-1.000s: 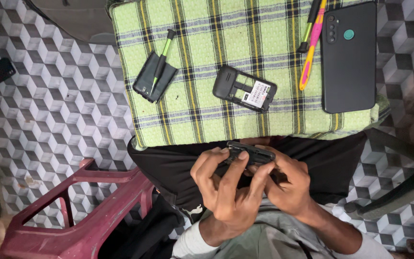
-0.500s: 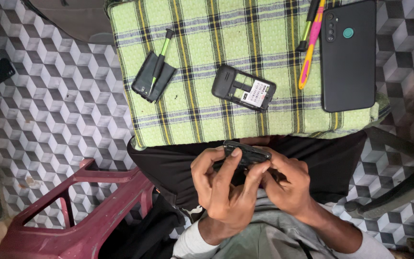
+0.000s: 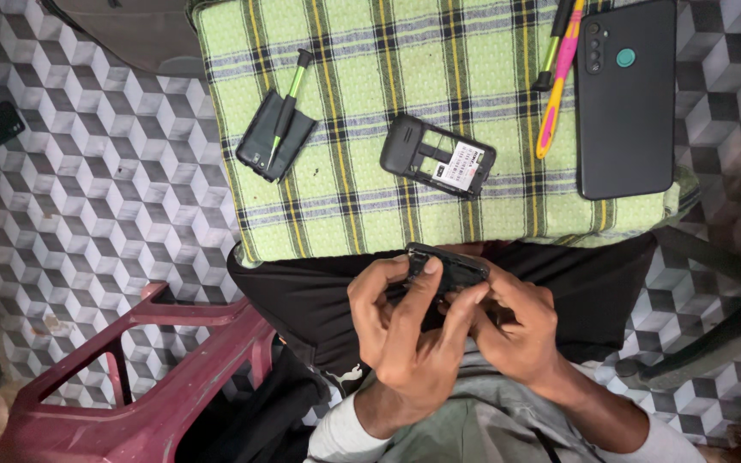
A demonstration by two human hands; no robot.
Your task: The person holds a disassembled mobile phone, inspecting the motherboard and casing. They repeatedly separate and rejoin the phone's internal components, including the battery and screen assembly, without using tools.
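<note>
Both my hands hold a small black phone part (image 3: 448, 267) over my lap. My left hand (image 3: 405, 330) curls around its left side, fingers over its top. From the right, my right hand (image 3: 512, 330) grips the same piece. Most of the part is hidden by my fingers. Just beyond my hands lies a green and yellow checked cloth (image 3: 362, 197) with an opened black keypad phone body (image 3: 437, 158) at its middle.
On the cloth lie a black cover with a green-handled tool (image 3: 278, 129) at left, a black smartphone (image 3: 626, 99) face down at right, and a pink and yellow tool (image 3: 557, 81) beside it. A maroon plastic stool (image 3: 139, 386) stands at lower left on patterned floor.
My fingers have shifted slightly on the black part. The things on the cloth have not moved.
</note>
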